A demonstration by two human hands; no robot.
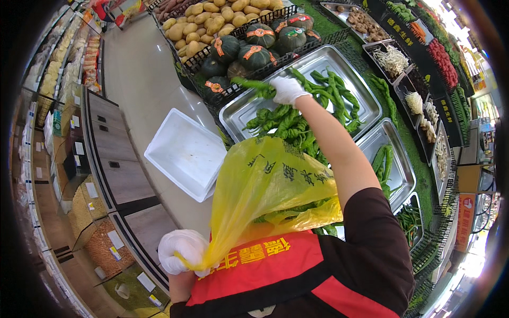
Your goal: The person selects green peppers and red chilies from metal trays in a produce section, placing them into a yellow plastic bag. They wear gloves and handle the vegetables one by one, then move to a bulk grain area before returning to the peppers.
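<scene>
My left hand [183,252], in a white glove, clutches a twisted end of a yellow plastic bag [270,171] near my red apron [262,258]. The bag spreads out in front of me and bears dark writing; long green peppers show under its lower right edge. Stretched over a stainless steel tray [368,89], my white-gloved right hand [289,90] grips some long green peppers [254,84], slightly blurred and pointing left. More wrinkled green peppers [288,123] lie heaped in the tray below and right of that hand.
Black crates of dark green pumpkins [254,57] and potatoes [214,22] border the tray's far side. To the left sits a white plastic bin [187,153]. A second steel tray [405,171] holds green peppers at right. Grain bins [101,242] line the left side.
</scene>
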